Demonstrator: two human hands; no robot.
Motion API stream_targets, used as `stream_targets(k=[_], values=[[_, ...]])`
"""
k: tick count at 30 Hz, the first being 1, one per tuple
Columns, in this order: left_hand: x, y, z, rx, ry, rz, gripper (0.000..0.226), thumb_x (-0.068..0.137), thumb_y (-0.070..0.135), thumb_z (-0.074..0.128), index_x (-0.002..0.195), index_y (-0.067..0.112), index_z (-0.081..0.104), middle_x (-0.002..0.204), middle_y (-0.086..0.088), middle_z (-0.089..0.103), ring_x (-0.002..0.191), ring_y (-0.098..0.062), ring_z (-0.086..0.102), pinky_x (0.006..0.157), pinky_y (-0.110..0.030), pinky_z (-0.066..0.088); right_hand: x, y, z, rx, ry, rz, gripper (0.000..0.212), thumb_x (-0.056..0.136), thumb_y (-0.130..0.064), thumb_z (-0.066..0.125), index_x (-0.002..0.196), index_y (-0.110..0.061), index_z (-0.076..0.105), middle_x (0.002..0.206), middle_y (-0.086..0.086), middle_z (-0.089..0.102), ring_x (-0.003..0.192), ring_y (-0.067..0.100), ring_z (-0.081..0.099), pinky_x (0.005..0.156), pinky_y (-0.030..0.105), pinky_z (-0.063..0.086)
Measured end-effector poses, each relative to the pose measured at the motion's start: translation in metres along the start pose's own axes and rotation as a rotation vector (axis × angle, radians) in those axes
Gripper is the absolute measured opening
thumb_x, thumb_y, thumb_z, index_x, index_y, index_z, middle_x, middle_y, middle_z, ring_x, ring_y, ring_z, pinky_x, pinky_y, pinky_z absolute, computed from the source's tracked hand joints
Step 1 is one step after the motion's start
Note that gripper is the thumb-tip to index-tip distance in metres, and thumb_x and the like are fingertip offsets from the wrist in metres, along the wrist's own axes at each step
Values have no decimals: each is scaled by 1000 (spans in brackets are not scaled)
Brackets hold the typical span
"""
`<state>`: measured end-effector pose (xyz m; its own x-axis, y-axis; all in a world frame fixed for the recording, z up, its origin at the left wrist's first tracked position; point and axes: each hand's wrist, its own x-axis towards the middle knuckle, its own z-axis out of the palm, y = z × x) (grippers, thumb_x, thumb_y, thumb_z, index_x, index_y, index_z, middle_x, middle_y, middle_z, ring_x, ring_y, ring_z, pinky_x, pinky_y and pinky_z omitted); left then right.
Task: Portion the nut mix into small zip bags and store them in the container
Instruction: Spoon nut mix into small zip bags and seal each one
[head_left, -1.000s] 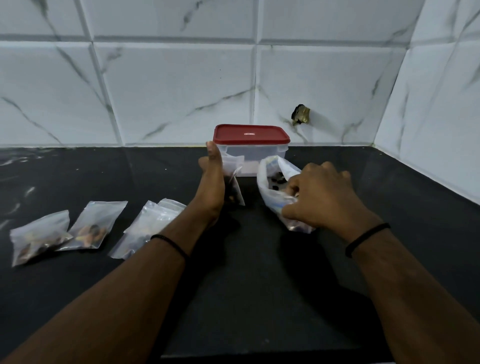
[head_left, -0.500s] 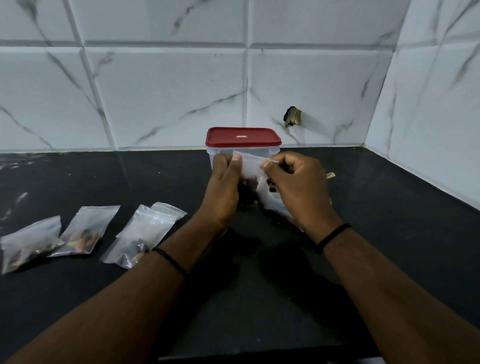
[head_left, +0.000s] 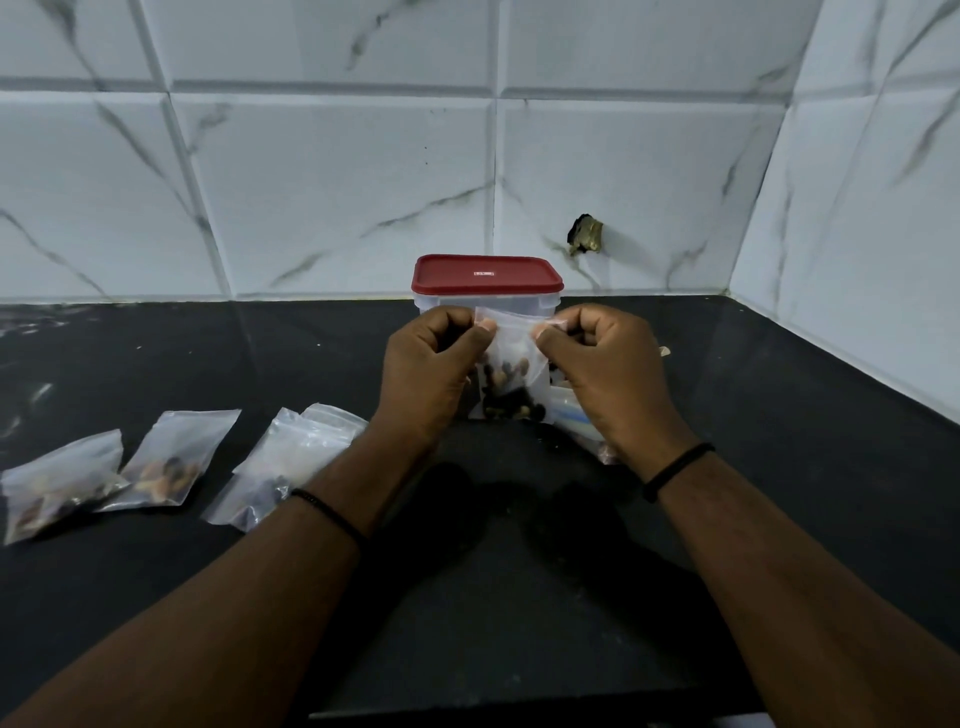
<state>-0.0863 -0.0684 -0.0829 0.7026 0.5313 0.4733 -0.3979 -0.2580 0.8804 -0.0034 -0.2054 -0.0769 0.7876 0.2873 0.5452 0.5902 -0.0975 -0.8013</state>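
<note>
A small clear zip bag (head_left: 511, 374) with nuts in its bottom hangs upright between my hands, just in front of the container. My left hand (head_left: 434, 371) pinches its top left corner and my right hand (head_left: 605, 374) pinches its top right corner. The clear container (head_left: 485, 299) with a red lid stands shut behind the bag, near the wall. The larger nut mix bag (head_left: 571, 421) lies on the counter under my right hand, mostly hidden.
Three small bags lie on the black counter (head_left: 519, 597) to the left: one filled bag (head_left: 60, 480) at the far left, another (head_left: 176, 460) beside it, and a third (head_left: 291, 457) by my left forearm. Tiled walls close the back and right.
My right hand left the big nut mix bag and came over to the small bag. Both hands now pinch its top edge, spread apart at the corners.
</note>
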Motion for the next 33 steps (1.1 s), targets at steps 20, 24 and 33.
stream_targets(k=[20,24,33], values=[[-4,-2,0,39,-33,25,10,91,8,68,98,2,73,84,-2,76,77,-10,73,67,-19,55,-3,-4,-3,-133,-86,-123,9,90,-26,72,86,-18,74,77,-8,70,73,8,65,74,40,58],[-4,-2,0,53,-14,56,9,90,6,69,97,1,74,81,2,75,74,-6,71,66,-16,53,-3,-5,-3,-164,-90,-185,10,91,-24,71,91,-15,76,81,-8,71,77,5,65,75,29,57],[-3,0,-2,-13,-52,46,6,90,2,68,87,5,72,72,5,73,67,-6,68,62,-18,52,-1,-5,-3,-38,-157,-135,7,90,-15,72,87,-10,74,80,-1,72,76,15,66,76,36,57]])
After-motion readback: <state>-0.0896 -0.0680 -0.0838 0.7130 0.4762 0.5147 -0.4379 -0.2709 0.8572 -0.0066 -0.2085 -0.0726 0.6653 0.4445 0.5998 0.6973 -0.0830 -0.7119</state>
